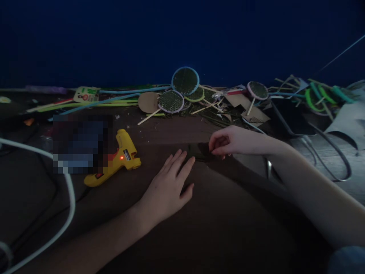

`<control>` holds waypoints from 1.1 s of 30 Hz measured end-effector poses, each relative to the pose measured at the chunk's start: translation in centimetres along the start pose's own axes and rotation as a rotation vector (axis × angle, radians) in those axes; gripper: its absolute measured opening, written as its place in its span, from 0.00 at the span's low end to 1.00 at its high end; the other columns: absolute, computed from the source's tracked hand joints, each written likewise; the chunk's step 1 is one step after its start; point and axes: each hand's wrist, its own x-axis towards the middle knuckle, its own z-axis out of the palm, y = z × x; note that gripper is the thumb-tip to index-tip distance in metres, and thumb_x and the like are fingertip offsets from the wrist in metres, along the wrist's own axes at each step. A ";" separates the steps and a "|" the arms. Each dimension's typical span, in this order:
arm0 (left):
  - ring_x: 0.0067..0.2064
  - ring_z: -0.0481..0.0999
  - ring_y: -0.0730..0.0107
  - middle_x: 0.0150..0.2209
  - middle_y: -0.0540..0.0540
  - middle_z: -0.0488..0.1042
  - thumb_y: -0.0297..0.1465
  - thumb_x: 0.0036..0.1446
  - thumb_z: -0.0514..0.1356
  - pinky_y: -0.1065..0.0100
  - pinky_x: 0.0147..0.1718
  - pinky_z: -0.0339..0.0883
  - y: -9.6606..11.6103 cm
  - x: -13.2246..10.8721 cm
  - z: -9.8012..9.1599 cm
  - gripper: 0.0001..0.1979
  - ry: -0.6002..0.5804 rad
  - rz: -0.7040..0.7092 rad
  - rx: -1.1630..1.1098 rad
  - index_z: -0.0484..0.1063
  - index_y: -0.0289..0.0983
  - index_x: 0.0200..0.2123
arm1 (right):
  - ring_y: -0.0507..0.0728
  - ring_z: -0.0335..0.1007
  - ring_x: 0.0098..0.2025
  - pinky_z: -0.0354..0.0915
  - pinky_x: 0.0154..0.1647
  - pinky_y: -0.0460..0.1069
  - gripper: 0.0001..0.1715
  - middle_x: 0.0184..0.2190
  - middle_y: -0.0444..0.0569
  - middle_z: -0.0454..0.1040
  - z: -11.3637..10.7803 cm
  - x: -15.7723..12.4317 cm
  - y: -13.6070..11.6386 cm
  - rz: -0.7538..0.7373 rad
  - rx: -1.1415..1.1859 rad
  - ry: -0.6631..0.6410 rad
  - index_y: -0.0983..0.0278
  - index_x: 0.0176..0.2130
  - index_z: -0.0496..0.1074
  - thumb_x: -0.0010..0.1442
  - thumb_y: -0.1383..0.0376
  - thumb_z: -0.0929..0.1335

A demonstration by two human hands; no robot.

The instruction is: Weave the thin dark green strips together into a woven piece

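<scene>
My left hand [171, 182] lies flat on the dark brown table [222, 228], fingers stretched out and pointing up-right, holding nothing. Its fingertips reach the edge of a small dark green piece [199, 151] that lies on the table. My right hand [225, 141] comes in from the right with its fingers curled in a pinch on the right end of that dark piece. The light is dim, so the piece's shape is hard to make out.
A yellow hot-glue gun [118, 160] with a lit orange lamp lies left of my hands. At the back are several small round fans [185, 80] with stick handles, coloured strips [94, 102] and cardboard scraps [248, 108]. A white cable [67, 190] loops at left; scissors [327, 152] lie at right.
</scene>
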 end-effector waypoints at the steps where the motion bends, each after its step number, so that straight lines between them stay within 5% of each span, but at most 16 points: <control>1: 0.64 0.52 0.55 0.62 0.36 0.57 0.31 0.59 0.51 0.52 0.60 0.54 0.0 0.0 0.0 0.27 -0.005 -0.002 0.000 0.53 0.33 0.61 | 0.52 0.70 0.26 0.64 0.27 0.46 0.10 0.23 0.44 0.74 0.0 0.0 -0.1 0.003 -0.003 0.006 0.62 0.32 0.70 0.50 0.59 0.68; 25: 0.63 0.54 0.50 0.61 0.32 0.57 0.34 0.58 0.54 0.49 0.57 0.57 0.0 0.2 0.0 0.26 -0.027 -0.008 0.046 0.58 0.34 0.59 | 0.51 0.69 0.22 0.63 0.24 0.45 0.08 0.23 0.43 0.73 1.7 0.7 0.3 0.041 -0.088 0.065 0.62 0.29 0.70 0.49 0.60 0.67; 33: 0.63 0.54 0.50 0.61 0.34 0.57 0.33 0.58 0.53 0.48 0.58 0.56 0.1 0.2 0.1 0.25 -0.016 -0.014 0.015 0.58 0.34 0.59 | 0.52 0.71 0.25 0.64 0.25 0.45 0.11 0.23 0.44 0.74 0.8 0.4 -0.1 0.017 0.100 0.030 0.63 0.31 0.71 0.51 0.58 0.67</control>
